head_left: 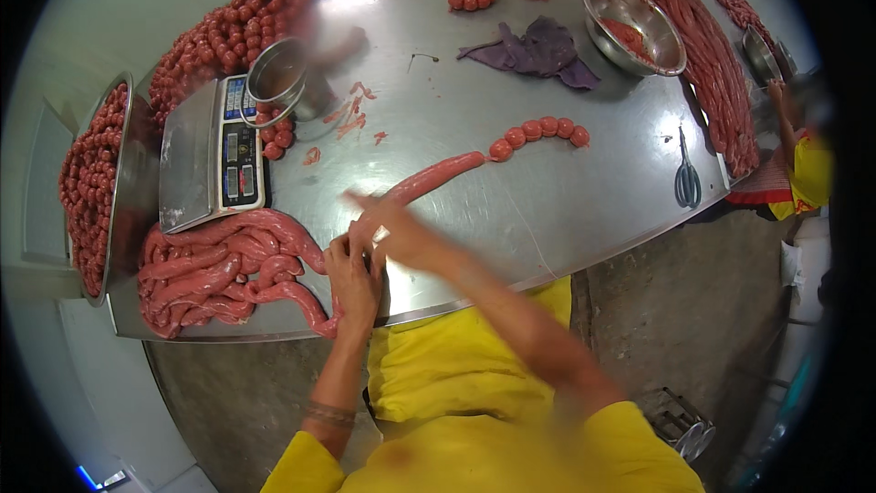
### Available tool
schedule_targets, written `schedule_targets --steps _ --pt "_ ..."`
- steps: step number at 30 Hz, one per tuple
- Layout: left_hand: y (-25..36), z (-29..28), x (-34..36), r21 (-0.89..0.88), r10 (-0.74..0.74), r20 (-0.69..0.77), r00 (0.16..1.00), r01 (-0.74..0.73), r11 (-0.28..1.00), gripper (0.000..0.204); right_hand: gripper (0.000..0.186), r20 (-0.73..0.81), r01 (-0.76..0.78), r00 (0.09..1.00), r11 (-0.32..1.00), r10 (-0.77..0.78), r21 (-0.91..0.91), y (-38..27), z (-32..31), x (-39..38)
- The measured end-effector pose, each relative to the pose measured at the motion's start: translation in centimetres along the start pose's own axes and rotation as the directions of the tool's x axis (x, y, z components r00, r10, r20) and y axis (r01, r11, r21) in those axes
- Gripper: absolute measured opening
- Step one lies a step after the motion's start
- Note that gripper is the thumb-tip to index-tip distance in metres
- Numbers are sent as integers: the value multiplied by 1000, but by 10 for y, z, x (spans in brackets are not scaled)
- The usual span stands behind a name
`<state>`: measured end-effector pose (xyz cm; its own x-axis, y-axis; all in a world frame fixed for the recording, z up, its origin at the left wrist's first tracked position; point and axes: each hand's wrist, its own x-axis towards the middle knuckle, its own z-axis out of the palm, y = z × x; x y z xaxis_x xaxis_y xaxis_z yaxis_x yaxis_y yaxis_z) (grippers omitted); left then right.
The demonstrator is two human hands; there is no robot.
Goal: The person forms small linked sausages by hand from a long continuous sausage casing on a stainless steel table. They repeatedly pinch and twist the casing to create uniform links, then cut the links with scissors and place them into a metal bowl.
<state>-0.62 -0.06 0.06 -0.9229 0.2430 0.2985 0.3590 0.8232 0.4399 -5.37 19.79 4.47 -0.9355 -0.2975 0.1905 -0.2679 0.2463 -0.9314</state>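
A long, smooth sausage [433, 177] lies across the metal table, and its far end joins a short chain of round sausage links [538, 132]. My left hand [354, 276] is closed around the near part of this sausage, close to the table's front edge. Over it crosses my right hand [400, 233], blurred by motion, with one finger stretched toward the left; whether it grips anything is hidden. Just left of my left hand lies a heap of untied sausage [219, 265], its end reaching my wrist.
A digital scale [242, 151] and a metal pot [276, 70] stand at left, beside piled links [233, 32] and a full metal tub [123, 192]. Purple cloth [538, 53], a steel bowl [634, 27] and scissors [686, 178] lie farther right. Another person's hand [783, 105] shows at far right.
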Motion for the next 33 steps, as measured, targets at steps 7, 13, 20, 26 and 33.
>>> schedule_targets --steps 7,13,20,26,33 --pt "-8 -6 -6 0 -26 -12 1000 26 1000 31 43 -145 118 964 849 -221 -515 72 10 15" --pt "8 -17 5 -93 -125 58 990 130 987 39 45 -398 -202 912 733 -102 -650 35 -145 -62" --pt "93 36 96 -326 341 -5 940 -324 888 38 30 -405 -549 836 542 371 -637 -28 -80 -222" --pt "133 100 166 -242 668 313 675 -623 744 38 57 -830 434 91 728 551 531 27 -112 -223" --pt "124 95 185 -355 705 277 653 -612 707 35 23 -496 -799 576 319 650 -510 -38 -213 -521"
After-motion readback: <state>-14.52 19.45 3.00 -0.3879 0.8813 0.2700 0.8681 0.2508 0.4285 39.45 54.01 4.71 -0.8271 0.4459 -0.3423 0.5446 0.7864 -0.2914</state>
